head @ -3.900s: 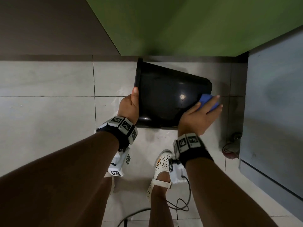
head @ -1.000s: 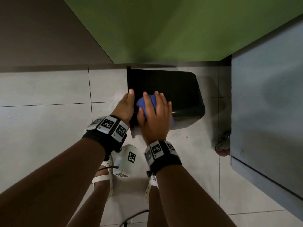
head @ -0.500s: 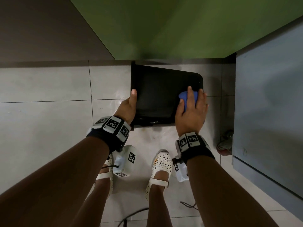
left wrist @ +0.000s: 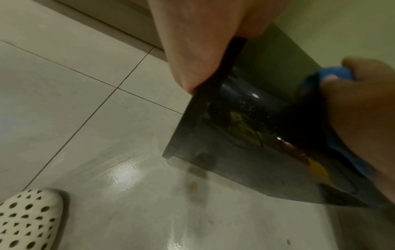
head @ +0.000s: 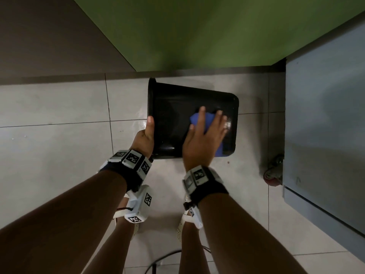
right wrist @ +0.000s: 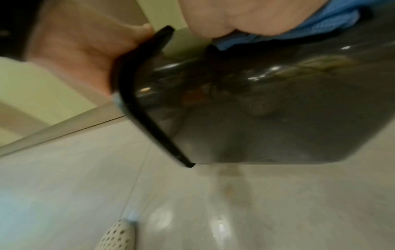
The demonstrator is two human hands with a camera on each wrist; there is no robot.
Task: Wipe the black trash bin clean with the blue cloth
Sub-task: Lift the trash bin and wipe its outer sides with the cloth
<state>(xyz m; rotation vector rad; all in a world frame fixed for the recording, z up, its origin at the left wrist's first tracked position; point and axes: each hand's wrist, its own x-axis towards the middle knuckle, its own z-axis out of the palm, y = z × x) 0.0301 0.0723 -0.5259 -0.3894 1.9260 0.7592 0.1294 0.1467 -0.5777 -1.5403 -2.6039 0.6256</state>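
Note:
The black trash bin (head: 171, 115) is held on its side above the tiled floor, its open mouth facing left. My left hand (head: 147, 133) grips the rim, thumb on the outer wall; the other fingers are hidden inside. My right hand (head: 205, 125) lies flat with spread fingers on the blue cloth (head: 194, 118), pressing it onto the bin's upper side near the base. The left wrist view shows the bin (left wrist: 235, 135) glossy, with brownish smears, and the cloth (left wrist: 333, 74) under the right hand (left wrist: 359, 110). In the right wrist view the cloth (right wrist: 278, 33) sits between palm and bin (right wrist: 256, 110).
A green panel (head: 197, 32) rises just behind the bin. A grey cabinet (head: 325, 125) with a caster wheel (head: 273, 173) stands to the right. My white perforated shoes (left wrist: 25, 219) stand below on the glossy tiles, with a cable (head: 162, 260) near them.
The right hand swept the cloth from beside the rim across to the bin's base end, then drew back a little toward me. The left hand kept its grip while the bin tilted slightly.

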